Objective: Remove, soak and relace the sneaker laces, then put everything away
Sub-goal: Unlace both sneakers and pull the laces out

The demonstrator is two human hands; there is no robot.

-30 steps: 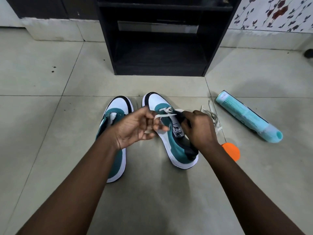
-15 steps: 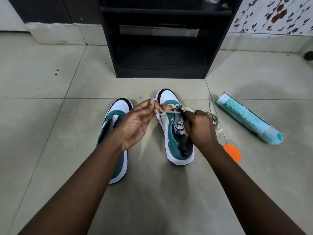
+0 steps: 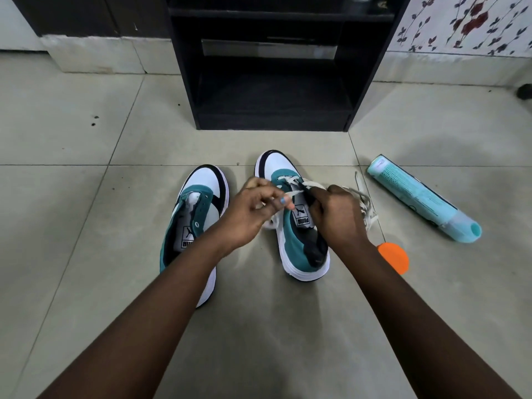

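Over the right sneaker [image 3: 299, 226], toe pointing far, both hands work 1 lace [image 3: 296, 193]: left hand [image 3: 253, 214] pinches its end, right hand [image 3: 336, 217] grips the tongue side, so the pull goes left.

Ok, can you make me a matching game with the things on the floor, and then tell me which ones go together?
Things:
1. left sneaker
2. right sneaker
3. turquoise tube
4. orange disc

Clues:
A. lies on its side on the tiles, off to the right
B. has no lace in it
C. round and flat, beside the right wrist
D. both hands are working a white lace on it

Pairs: 1-B, 2-D, 3-A, 4-C
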